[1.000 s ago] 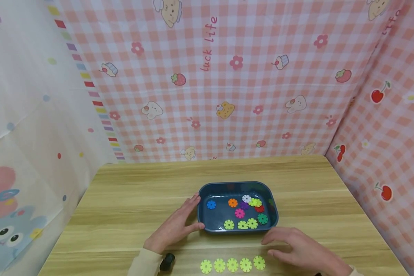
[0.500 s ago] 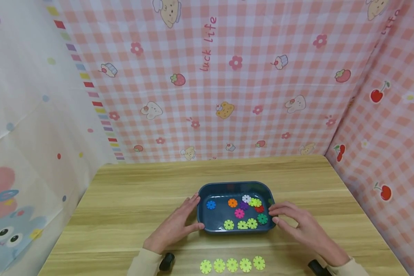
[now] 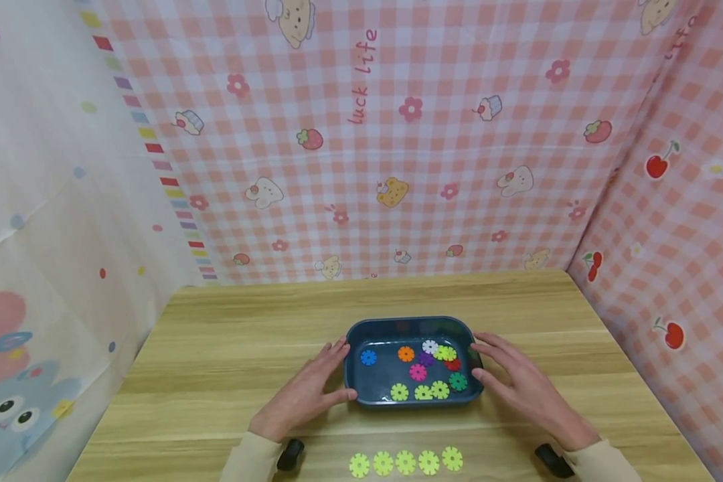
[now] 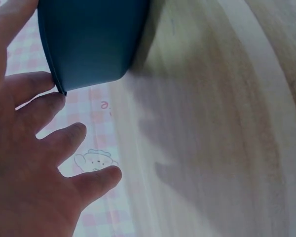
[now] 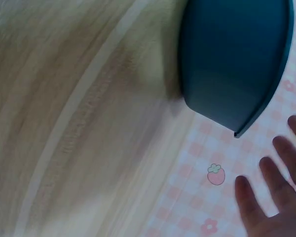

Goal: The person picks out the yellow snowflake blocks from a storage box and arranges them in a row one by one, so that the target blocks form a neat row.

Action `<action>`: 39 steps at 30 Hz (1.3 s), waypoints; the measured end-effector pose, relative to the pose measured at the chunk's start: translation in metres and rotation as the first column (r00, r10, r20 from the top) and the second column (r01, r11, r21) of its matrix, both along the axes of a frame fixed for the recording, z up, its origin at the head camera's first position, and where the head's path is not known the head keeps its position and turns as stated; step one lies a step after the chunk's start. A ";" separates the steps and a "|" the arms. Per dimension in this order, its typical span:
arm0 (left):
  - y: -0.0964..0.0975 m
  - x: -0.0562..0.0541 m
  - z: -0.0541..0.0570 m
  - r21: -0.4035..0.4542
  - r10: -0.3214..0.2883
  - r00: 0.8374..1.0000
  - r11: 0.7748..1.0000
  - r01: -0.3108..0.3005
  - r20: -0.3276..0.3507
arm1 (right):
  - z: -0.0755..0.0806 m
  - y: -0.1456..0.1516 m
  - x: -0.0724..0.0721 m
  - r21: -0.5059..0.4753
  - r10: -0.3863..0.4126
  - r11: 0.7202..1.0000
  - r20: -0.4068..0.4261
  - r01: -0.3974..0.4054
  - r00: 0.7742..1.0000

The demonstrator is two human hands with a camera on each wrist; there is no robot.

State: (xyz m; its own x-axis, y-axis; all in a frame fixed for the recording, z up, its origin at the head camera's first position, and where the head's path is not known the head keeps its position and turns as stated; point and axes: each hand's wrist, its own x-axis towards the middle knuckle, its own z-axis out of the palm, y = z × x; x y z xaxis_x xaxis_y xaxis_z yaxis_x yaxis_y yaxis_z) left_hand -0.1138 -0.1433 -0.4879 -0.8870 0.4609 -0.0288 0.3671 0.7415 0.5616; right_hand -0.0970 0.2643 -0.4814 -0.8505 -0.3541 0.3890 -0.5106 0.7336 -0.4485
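Note:
A dark blue rectangular tray (image 3: 375, 402) stands mid-table in the head view. Inside lie flower-shaped plastic discs, among them a blue disc (image 3: 369, 357), an orange disc (image 3: 406, 353), a pink disc (image 3: 418, 372), a green disc (image 3: 458, 381) and several yellow ones. My left hand (image 3: 306, 388) touches the tray's left rim with spread, fairly straight fingers. At the right end is my right hand (image 3: 527, 381), its fingers extended and spread. In the right wrist view, the visible fingers (image 5: 278, 170) stand apart from the tray wall (image 5: 232, 64); the thumb is out of view there.
Several yellow discs lie in a row, such as the middle disc (image 3: 406, 462), between the forearms near me. The wooden table (image 3: 247, 321) meets a pink checked cloth backdrop (image 3: 361, 154) behind, with cloth on both sides.
My right hand has moved from below the tray's right front corner up to its right end, its fingers spreading. The left hand, tray and discs look unmoved.

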 end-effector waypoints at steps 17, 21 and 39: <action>0.032 -0.003 0.028 -0.012 -0.143 0.969 0.990 0.144 -0.200 | -0.010 0.000 -0.003 0.029 -0.031 0.999 0.194 0.026 0.981; 0.042 -0.006 0.031 -0.055 -0.212 0.954 0.977 0.205 -0.213 | -0.012 0.000 -0.002 0.027 -0.029 0.999 0.205 0.024 0.978; 0.074 -0.035 0.019 -0.183 -0.434 0.895 0.893 0.412 -0.103 | -0.016 -0.001 -0.002 0.020 -0.022 1.000 0.214 0.019 0.977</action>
State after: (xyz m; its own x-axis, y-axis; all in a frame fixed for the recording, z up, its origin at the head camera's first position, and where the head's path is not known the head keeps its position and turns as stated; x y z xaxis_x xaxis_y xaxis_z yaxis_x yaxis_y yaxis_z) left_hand -0.1489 -0.0694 -0.4686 -0.6092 0.7927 -0.0212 0.7301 0.5711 0.3752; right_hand -0.0989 0.2635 -0.4971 -0.9204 -0.3409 0.1913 -0.3891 0.7517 -0.5325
